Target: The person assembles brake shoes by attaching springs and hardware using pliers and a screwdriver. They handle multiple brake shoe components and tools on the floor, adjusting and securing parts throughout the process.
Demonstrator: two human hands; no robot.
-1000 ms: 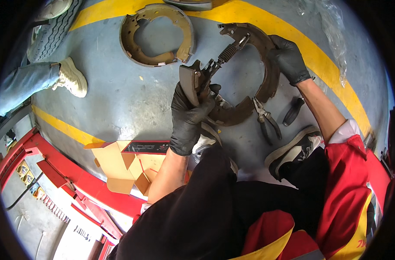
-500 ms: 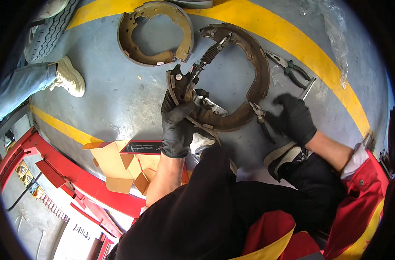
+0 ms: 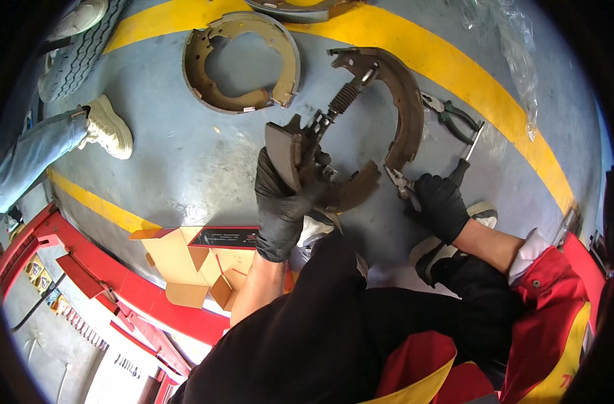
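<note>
My left hand, black-gloved, is closed around a worn brown brake shoe, tilted with its curved outer face showing. A rod with a coil spring links it to a second brake shoe on the right. The lower ends of the two shoes stand apart. My right hand, also gloved, is closed over the handles of pliers, whose jaws point at the second shoe's lower end. A screwdriver projects beyond its knuckles; whether that hand touches it, I cannot tell.
Another pair of brake shoes lies beyond, with a further one at the top edge. Green-handled pliers rest on the right. An opened cardboard box sits by a red metal frame. At left are another person's shoe and a tyre.
My left hand has tilted the left brake shoe, and the shoes' lower ends have parted. My right hand has moved down and left onto the pliers' handles.
</note>
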